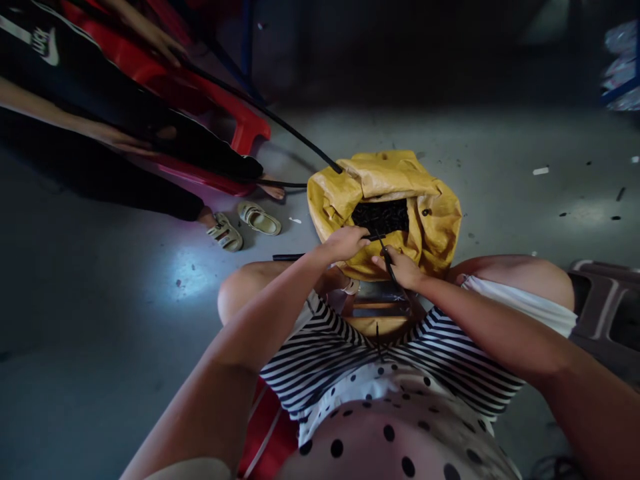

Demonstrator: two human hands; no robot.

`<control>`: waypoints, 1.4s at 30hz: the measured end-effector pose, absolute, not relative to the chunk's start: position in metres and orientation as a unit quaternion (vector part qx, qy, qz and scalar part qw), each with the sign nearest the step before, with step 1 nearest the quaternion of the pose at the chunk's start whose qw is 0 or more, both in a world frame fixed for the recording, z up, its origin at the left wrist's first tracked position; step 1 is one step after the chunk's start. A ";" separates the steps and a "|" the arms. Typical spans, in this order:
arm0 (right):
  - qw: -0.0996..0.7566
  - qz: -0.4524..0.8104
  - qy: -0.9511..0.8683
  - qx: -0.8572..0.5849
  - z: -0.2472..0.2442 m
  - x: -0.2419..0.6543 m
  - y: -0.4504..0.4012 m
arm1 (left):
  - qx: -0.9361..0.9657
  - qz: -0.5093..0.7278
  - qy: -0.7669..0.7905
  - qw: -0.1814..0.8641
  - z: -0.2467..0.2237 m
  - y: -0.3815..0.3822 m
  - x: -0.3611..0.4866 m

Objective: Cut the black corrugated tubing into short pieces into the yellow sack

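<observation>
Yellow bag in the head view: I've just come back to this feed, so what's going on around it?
A person is working with both hands at the open yellow bag, which holds many small black pieces. The left hand seems to pinch a thin black strip by the opening, while the right hand grips a dark scissors-like tool pointed toward it. A co-worker is at the picture's left, and a long black rod runs from that side to the bag.

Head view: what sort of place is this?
Probably a workshop or small factory: a yellow sack of black pieces, scissors in the right hand, and scraps littering the grey floor.
</observation>
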State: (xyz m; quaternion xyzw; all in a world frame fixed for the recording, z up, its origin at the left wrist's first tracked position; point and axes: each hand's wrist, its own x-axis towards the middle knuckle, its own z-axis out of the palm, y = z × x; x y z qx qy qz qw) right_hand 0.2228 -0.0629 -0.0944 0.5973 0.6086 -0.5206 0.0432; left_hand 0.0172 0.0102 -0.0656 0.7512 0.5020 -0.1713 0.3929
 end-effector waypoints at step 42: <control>0.098 -0.471 0.643 0.596 -0.083 0.222 -0.060 | 0.747 -0.209 0.503 0.381 -0.058 0.012 0.011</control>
